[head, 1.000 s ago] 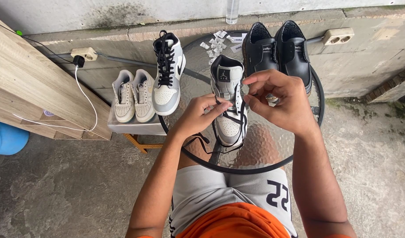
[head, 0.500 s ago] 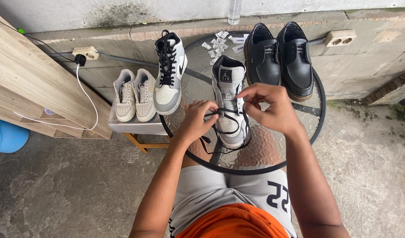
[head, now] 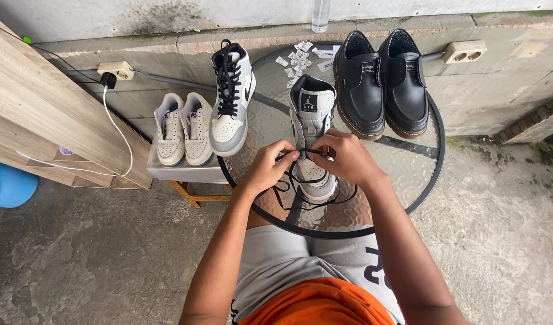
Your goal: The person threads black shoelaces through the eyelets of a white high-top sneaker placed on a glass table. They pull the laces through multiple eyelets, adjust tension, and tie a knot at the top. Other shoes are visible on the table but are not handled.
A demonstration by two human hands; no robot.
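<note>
A grey and white high-top sneaker [head: 313,114] stands on the round glass table [head: 408,174], toe toward me. A black shoelace [head: 312,195] is threaded through its lower eyelets and loops loosely around the toe. My left hand [head: 267,167] pinches one end of the lace just left of the shoe. My right hand [head: 347,157] grips the other end over the shoe's middle. Both hands are close together above the sneaker's front half.
A matching laced high-top sneaker [head: 231,99] stands at the table's left edge. A pair of black leather shoes [head: 381,81] sits at the back right. Small beige sneakers [head: 183,127] rest on a low metal stand. Paper packets [head: 297,57], a wall socket with cable [head: 115,72] and wooden boards [head: 42,120] lie around.
Both hands have dropped from near the shoe's collar toward its lower eyelets and moved closer together, pulling the black lace tighter across the sneaker.
</note>
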